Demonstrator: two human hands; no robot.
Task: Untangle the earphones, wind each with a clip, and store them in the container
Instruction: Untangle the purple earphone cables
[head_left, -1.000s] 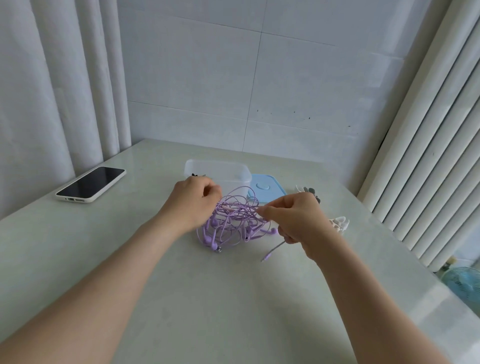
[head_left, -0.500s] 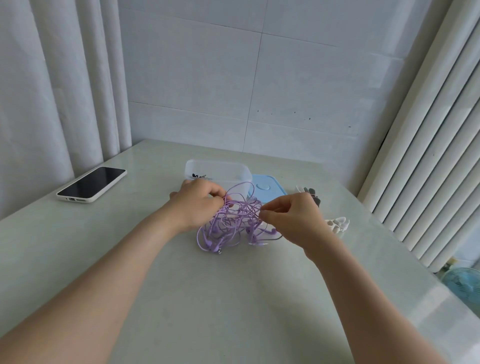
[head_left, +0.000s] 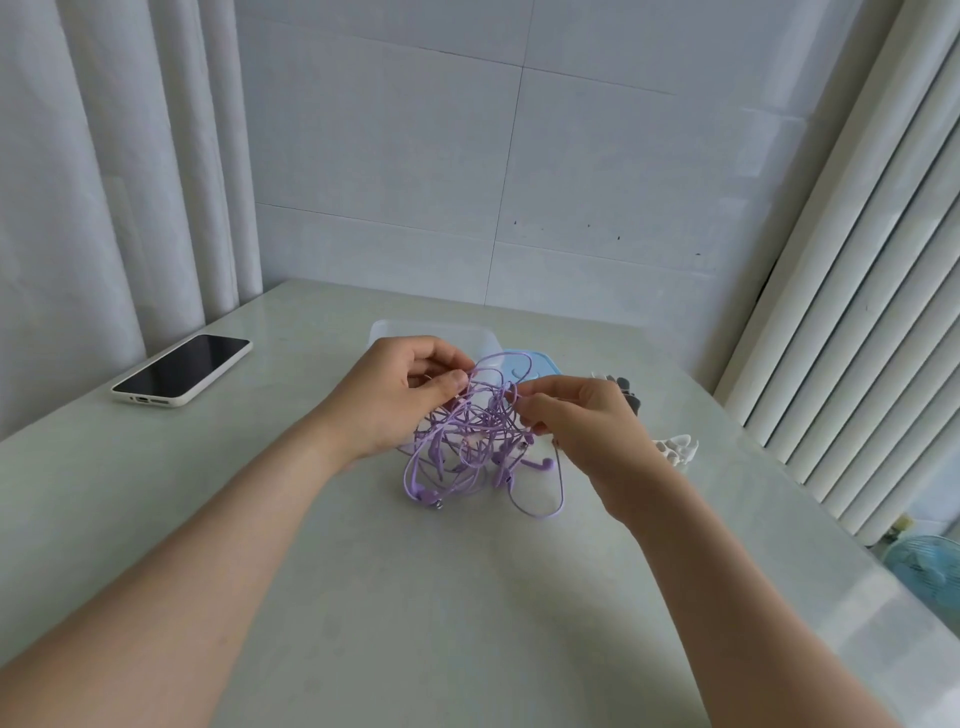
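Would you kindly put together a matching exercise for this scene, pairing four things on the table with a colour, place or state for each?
Things
1. phone
2. earphones
3. lid
4. clips

Descriptions
A. light blue, partly behind the cords
B. on the table, right of the right hand
C. purple, tangled, pinched by the left hand and the right hand
D. dark screen up, near the left edge

Pairs: 1-D, 2-C, 3-A, 4-B

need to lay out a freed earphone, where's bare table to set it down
Bare table lies this side of the tangle, between the forearms, and between the phone and the left hand. Crowded behind the tangle: container, lid, and clips beside the right hand.
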